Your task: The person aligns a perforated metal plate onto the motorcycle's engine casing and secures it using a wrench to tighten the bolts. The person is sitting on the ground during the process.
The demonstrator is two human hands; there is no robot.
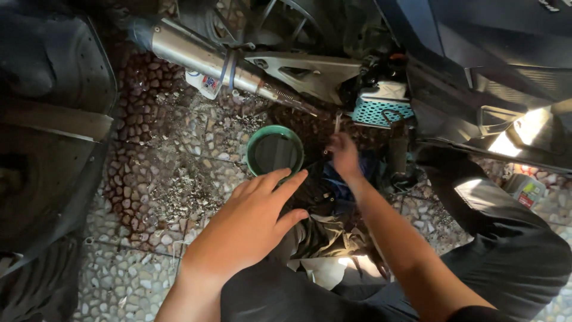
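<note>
**Wrench at the underside, pan set below**

Wrench [337, 122] stands near upright in your right hand [344, 156], its head up against the dark underside of the motorcycle, just left of a teal mesh guard [381, 110]. Your right fingers are curled together around the lower shaft; motion blur hides the exact grip.

Your left hand [250, 223] hovers flat, palm down, fingers straight and slightly spread, holding nothing. Its fingertips reach close to the near rim of a green drain pan [250, 156].

The pan sits on the pebble floor [149, 179], just left of your right hand, with dark liquid inside. Grey grit lies scattered on the floor to its left.

A silver exhaust pipe [196, 56] runs diagonally above the pan. Crumpled dark rags [325, 229] lie between your arms. Your right knee, in dark trousers, is raised at the right.
</note>
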